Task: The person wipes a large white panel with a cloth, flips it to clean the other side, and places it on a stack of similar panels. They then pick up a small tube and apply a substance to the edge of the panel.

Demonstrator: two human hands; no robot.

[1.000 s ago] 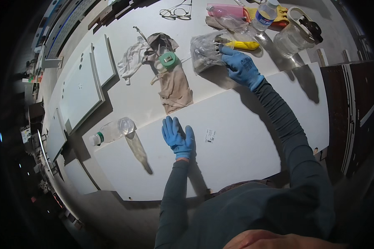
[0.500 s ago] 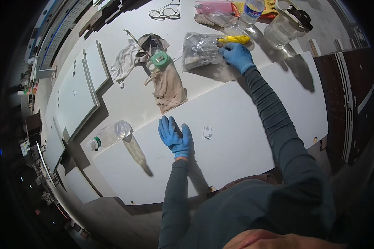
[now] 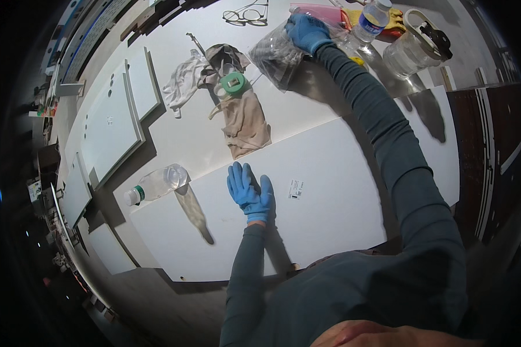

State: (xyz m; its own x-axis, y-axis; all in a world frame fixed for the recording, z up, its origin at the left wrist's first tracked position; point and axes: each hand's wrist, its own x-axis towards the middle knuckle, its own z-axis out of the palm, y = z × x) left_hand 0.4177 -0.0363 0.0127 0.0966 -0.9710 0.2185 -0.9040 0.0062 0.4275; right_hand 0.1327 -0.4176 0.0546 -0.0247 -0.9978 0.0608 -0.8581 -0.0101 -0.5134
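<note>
My left hand (image 3: pixel 249 194), in a blue glove, lies flat with its fingers stretched on a white panel (image 3: pixel 330 173). Beside it on the panel is a small printed label (image 3: pixel 296 189). At the far side my right hand (image 3: pixel 308 32), gloved the same, is closed on the upper edge of a clear plastic bag (image 3: pixel 274 58). Grey, small contents show through the bag, too blurred to name. A yellow-handled tool (image 3: pixel 358 60) is mostly hidden behind my right forearm. Beyond the left hand lies a beige cloth (image 3: pixel 246 124) with a green tape measure (image 3: pixel 233 83) at its top.
A clear bottle (image 3: pixel 159 183) lies on its side at the left. Eyeglasses (image 3: pixel 246 15) rest at the back. An upright water bottle (image 3: pixel 371 22), a clear jug (image 3: pixel 408 55) and yellow gloves (image 3: pixel 395 22) stand at the far right. White boards (image 3: pixel 107 124) lie at the left.
My right hand has moved left and away from me, from beside the yellow-handled tool to the bag's top edge, and the bag is now tilted. My left hand has stayed flat on the panel.
</note>
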